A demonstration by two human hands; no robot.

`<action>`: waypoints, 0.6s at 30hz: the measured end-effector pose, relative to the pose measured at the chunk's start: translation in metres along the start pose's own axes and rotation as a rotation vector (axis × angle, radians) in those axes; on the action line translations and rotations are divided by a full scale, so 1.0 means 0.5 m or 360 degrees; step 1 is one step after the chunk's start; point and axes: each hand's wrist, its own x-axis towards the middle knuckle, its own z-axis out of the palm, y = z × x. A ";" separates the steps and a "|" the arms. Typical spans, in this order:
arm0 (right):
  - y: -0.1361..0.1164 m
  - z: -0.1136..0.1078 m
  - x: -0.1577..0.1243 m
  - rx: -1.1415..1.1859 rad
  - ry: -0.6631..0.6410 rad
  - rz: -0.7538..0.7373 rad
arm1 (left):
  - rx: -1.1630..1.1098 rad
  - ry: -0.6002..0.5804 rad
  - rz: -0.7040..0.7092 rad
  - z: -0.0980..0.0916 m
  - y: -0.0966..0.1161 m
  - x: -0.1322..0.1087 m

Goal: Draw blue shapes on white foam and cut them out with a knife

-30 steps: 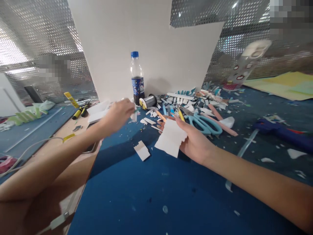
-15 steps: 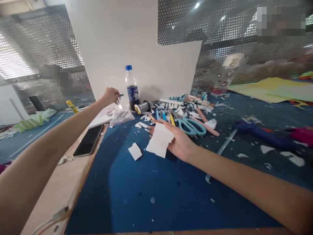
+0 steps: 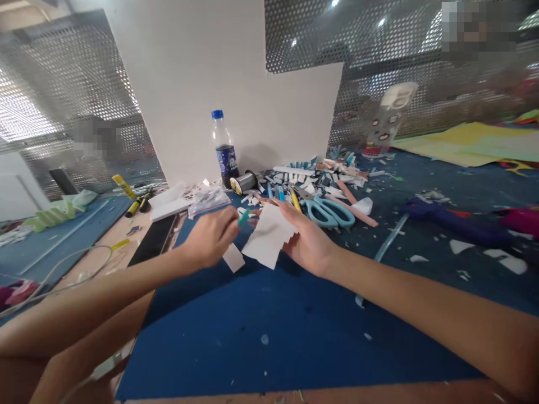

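My right hand (image 3: 309, 241) holds a white piece of foam board with a jagged edge (image 3: 267, 237) above the blue mat (image 3: 278, 325). My left hand (image 3: 210, 238) is closed in a pinch on a small teal piece (image 3: 243, 217), right beside the white piece's left edge. A smaller white scrap (image 3: 233, 257) lies on the mat just below my left hand. Light blue scissors (image 3: 328, 210) lie beyond my right hand.
A blue-capped soda bottle (image 3: 224, 148) and a wire spool (image 3: 243, 182) stand before a large white board (image 3: 219, 84). Cut scraps and pens (image 3: 311, 179) litter the back. A phone (image 3: 151, 240) lies left; a blue glue gun (image 3: 446, 220) right. Yellow sheets (image 3: 475, 143) lie far right.
My left hand reached out to the bag near the bottle, then came back with a small teal piece to the white piece in my right hand, which stayed about where it was.
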 end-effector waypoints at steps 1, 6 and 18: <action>0.000 0.000 0.000 -0.0015 -0.0007 -0.0008 | -0.0029 -0.0039 0.0076 0.013 0.013 -0.015; 0.002 0.013 -0.009 -0.0060 -0.0011 -0.0015 | -0.0102 0.0067 0.0460 0.039 0.027 -0.028; 0.011 0.025 -0.019 0.0067 0.0031 0.0163 | 0.0122 0.0436 0.0929 0.054 0.027 -0.039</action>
